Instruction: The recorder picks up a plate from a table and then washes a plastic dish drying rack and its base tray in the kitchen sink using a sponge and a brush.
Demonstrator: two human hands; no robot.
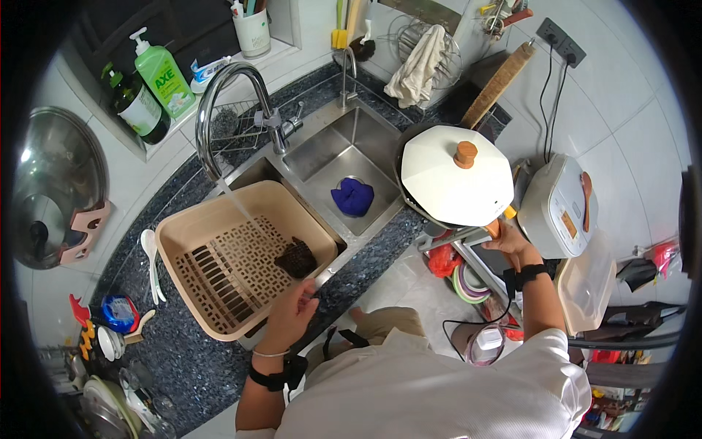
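Note:
My right hand [514,245] is closed around the wooden handle [493,229] of a white pan. The pan's many-sided white lid [439,178] has a wooden knob [465,154], and a dark wok rim [403,189] shows beneath it. My left hand [290,313], fingers loosely bent, holds nothing near the front rim of a beige plastic basin [192,299]. Whether it touches that rim I cannot tell. Inside the slotted basin lies a dark brown scrubbing pad or cloth [296,259]. Water runs into the basin from the chrome faucet [204,118].
A blue-purple cloth [352,197] sits over the drain of the right sink bowl [323,164]. To the right stands a grey rice cooker [556,206]. White spoons [150,252] and a scrub brush [140,327] lie on the dark granite counter [186,378]. Soap bottles [164,79] line the ledge.

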